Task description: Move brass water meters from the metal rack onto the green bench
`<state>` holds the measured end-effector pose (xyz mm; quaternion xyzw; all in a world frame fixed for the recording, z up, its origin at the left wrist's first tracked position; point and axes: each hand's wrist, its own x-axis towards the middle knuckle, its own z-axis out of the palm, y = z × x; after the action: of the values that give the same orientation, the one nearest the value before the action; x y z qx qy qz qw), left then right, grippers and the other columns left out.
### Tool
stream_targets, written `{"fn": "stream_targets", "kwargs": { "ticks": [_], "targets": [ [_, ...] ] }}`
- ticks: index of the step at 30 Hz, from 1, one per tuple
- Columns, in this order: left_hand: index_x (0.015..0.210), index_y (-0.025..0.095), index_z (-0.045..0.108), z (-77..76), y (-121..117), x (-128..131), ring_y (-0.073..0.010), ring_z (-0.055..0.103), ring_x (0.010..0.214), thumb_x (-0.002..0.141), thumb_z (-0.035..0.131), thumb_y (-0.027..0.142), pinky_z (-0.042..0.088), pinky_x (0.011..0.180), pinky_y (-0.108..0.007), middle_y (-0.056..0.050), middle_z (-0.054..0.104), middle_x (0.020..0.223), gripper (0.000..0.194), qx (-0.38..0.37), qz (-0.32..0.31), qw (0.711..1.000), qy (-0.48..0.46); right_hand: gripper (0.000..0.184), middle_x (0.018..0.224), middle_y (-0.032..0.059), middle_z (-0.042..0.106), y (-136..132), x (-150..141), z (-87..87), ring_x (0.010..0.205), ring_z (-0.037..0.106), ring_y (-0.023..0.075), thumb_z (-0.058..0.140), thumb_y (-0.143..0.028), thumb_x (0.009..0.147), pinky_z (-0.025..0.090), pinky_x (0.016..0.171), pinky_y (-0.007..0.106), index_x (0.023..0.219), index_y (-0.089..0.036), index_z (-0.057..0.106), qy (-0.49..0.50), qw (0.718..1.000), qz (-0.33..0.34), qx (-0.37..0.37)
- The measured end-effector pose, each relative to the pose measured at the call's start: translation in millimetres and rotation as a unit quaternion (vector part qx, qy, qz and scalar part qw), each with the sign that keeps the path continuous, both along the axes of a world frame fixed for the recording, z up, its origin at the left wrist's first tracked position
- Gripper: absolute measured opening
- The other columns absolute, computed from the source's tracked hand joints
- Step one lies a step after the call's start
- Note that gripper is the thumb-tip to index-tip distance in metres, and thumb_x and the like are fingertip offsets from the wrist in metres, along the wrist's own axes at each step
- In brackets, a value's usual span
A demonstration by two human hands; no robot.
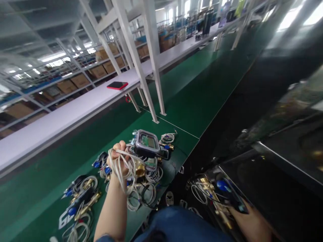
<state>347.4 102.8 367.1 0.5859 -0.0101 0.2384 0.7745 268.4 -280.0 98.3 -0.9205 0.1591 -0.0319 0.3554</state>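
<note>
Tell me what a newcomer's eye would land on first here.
First, the left hand at lower centre, gripping a tangle of white cables with a grey meter box and brass fittings hanging from it, over the green belt. Next, the right hand at lower right, holding another meter with a blue cap in the dark. A red phone stands out on the white shelf behind.

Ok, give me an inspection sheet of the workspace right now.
Surface: green belt, white shelf alongside.
Job's things: meter unit with brass fitting, lifted; second unit at lower right.
Clutter: more units lying on the belt; red phone on the shelf.
Grippers: left hand fingers closed on white cables; right hand holds the second unit.
Cables: white cable bundle, looped and tangled.
Surroundings: cardboard boxes on racks.
</note>
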Motion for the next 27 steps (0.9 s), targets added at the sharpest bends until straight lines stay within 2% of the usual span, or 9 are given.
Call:
{"fn": "stream_targets", "kwargs": {
  "ticks": [2, 4, 8, 11, 14, 17, 20, 23, 27],
  "targets": [
    [0.052, 0.017, 0.029, -3.2, 31.3, 32.4, -0.0045, 0.031, 0.042, 0.067, 0.061, 0.038, 0.027, 0.036, -0.017, 0.005, 0.035, 0.058, 0.042, 0.067, 0.068, 0.995, -0.004, 0.038, 0.077, 0.0057, 0.073, 21.7, 3.2, 8.0, 0.067, 0.069, 0.0286, 0.067, -0.046, 0.070, 0.055, 0.056, 0.036, 0.103, -0.029, 0.071, 0.054, 0.998, 0.008, 0.023],
    [0.057, 0.016, 0.040, -15.5, 59.7, 72.6, -0.0061, 0.038, 0.048, 0.079, 0.061, 0.039, 0.034, 0.043, -0.018, 0.005, 0.042, 0.060, 0.038, 0.141, 0.135, 0.981, 0.017, 0.050, 0.087, 0.0049, 0.075, 49.5, 15.9, 26.1, 0.075, 0.071, 0.0294, 0.066, -0.049, 0.065, 0.057, 0.060, 0.035, 0.110, -0.028, 0.069, 0.051, 0.996, 0.018, 0.065],
    [0.078, 0.013, 0.056, -51.6, 114.3, 144.8, -0.0117, 0.054, 0.069, 0.088, 0.060, 0.034, 0.048, 0.064, -0.027, 0.000, 0.056, 0.077, 0.024, 0.284, 0.229, 0.925, 0.111, 0.051, 0.098, 0.0060, 0.074, 107.4, 72.0, 91.8, 0.089, 0.070, 0.0261, 0.066, -0.049, 0.063, 0.056, 0.072, 0.029, 0.106, -0.022, 0.071, -0.085, 0.985, 0.039, 0.148],
    [0.091, 0.012, 0.060, -79.9, 154.7, 170.8, -0.0157, 0.059, 0.082, 0.089, 0.059, 0.033, 0.051, 0.075, -0.034, -0.003, 0.060, 0.091, 0.021, 0.370, 0.256, 0.872, 0.194, 0.051, 0.092, 0.0072, 0.074, 146.5, 130.8, 147.2, 0.085, 0.069, 0.0245, 0.067, -0.049, 0.065, 0.054, 0.070, 0.027, 0.106, -0.019, 0.070, -0.166, 0.975, 0.022, 0.148],
    [0.095, 0.013, 0.060, -107.8, 192.6, 173.7, -0.0176, 0.059, 0.088, 0.089, 0.058, 0.033, 0.051, 0.080, -0.038, -0.005, 0.061, 0.096, 0.022, 0.439, 0.255, 0.820, 0.265, 0.052, 0.096, 0.0079, 0.073, 188.9, 194.5, 180.5, 0.086, 0.068, 0.0236, 0.065, -0.044, 0.070, 0.052, 0.075, 0.029, 0.114, -0.017, 0.066, -0.204, 0.971, 0.009, 0.124],
    [0.093, 0.013, 0.060, -130.3, 226.1, 164.3, -0.0183, 0.059, 0.091, 0.089, 0.058, 0.033, 0.049, 0.083, -0.039, -0.005, 0.061, 0.097, 0.021, 0.492, 0.253, 0.770, 0.319, 0.047, 0.105, 0.0075, 0.070, 239.6, 253.4, 180.8, 0.092, 0.065, 0.0228, 0.063, -0.034, 0.074, 0.050, 0.080, 0.032, 0.119, -0.019, 0.062, -0.183, 0.977, 0.035, 0.107],
    [0.085, 0.013, 0.059, -141.2, 250.4, 153.0, -0.0177, 0.058, 0.089, 0.088, 0.058, 0.032, 0.048, 0.083, -0.038, -0.004, 0.060, 0.092, 0.019, 0.529, 0.250, 0.731, 0.352, 0.034, 0.102, 0.0066, 0.070, 296.0, 293.1, 159.4, 0.092, 0.064, 0.0207, 0.065, -0.027, 0.077, 0.050, 0.082, 0.034, 0.110, -0.019, 0.064, -0.142, 0.979, 0.108, 0.097],
    [0.074, 0.015, 0.056, -143.4, 258.6, 144.1, -0.0210, 0.058, 0.088, 0.085, 0.053, 0.026, 0.047, 0.083, -0.039, -0.005, 0.058, 0.084, 0.015, 0.560, 0.234, 0.712, 0.353, 0.025, 0.100, 0.0061, 0.066, 348.6, 306.0, 133.3, 0.092, 0.062, 0.0187, 0.063, -0.034, 0.085, 0.050, 0.084, 0.039, 0.101, -0.015, 0.063, -0.099, 0.973, 0.191, 0.088],
    [0.089, 0.014, 0.057, -149.1, 245.5, 131.5, -0.0399, 0.056, 0.099, 0.075, 0.047, 0.031, 0.043, 0.086, -0.053, -0.014, 0.057, 0.082, 0.024, 0.581, 0.245, 0.700, 0.334, 0.025, 0.099, 0.0055, 0.064, 395.0, 297.3, 104.7, 0.090, 0.062, 0.0179, 0.060, -0.035, 0.088, 0.052, 0.081, 0.039, 0.100, -0.013, 0.062, -0.039, 0.966, 0.245, 0.078]
  ]
}}
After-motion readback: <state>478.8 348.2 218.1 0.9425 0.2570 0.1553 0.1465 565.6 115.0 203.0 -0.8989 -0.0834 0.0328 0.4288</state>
